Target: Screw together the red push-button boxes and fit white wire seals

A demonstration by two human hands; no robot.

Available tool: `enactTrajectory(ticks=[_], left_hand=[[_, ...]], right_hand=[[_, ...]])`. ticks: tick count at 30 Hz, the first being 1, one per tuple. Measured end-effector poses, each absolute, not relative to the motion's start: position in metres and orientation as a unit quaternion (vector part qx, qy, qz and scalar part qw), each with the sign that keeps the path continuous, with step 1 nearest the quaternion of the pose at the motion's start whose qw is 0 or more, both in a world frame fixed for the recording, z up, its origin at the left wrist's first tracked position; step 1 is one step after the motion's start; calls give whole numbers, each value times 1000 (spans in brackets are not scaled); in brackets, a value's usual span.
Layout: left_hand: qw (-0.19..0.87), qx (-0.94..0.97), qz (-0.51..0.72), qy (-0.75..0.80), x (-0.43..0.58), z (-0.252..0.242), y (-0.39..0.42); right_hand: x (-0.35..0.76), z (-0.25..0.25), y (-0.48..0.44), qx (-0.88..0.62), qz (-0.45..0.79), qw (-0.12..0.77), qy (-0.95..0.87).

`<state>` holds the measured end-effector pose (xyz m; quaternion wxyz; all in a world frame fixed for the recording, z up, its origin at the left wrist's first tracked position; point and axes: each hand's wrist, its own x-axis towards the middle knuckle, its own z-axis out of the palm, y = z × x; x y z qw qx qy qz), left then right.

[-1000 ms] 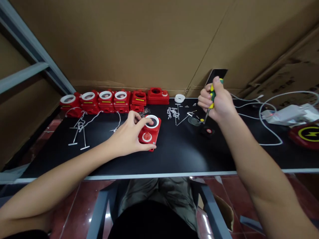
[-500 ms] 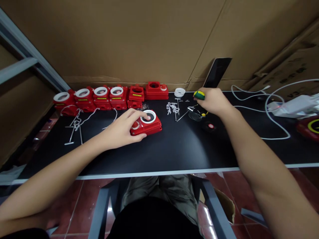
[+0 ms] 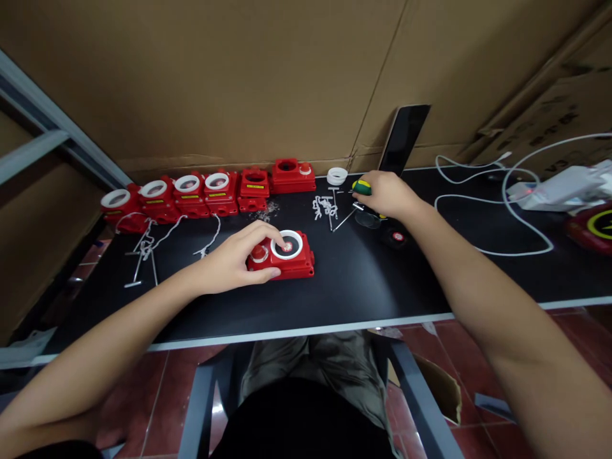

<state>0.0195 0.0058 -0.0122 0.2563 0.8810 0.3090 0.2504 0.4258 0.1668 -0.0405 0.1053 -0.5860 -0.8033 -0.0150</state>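
My left hand [image 3: 234,258] grips a red plastic box [image 3: 289,258] with a white ring and a red button on top, lying flat on the black table [image 3: 335,293]. My right hand [image 3: 387,194] is closed around a green and yellow screwdriver [image 3: 362,187], held low over the table at the back. Beside it lie small metal screws and pins [image 3: 329,209], a clear round disc [image 3: 367,220] and a small black and red part [image 3: 394,237].
A row of several red boxes [image 3: 191,191] stands along the back left edge, with white strings and metal pins [image 3: 143,252] before them. A white ring [image 3: 337,175], a leaning phone [image 3: 404,140], white cables [image 3: 502,197] and a cardboard wall [image 3: 287,76] lie behind.
My right hand has come down from an upright raised grip and now lays the screwdriver low by the small parts. My left hand has turned the red box round on the table.
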Motion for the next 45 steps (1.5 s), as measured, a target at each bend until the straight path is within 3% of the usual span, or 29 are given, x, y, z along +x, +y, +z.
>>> enactTrajectory(ticks=[22,32,37,45], left_hand=[[220,899,269,268,21,-12,5],[210,902,244,288,25,-8,1],[202,901,238,301,27,-9,-2],[188,902,196,335,33,-3,-2]], right_hand=[[433,-45,178,-558,-19,104,-823],[421,-5,145,-535,-31,191,-822],[386,13,108,-417,63,265,-867],[351,31,57,-208,236,249,-916]])
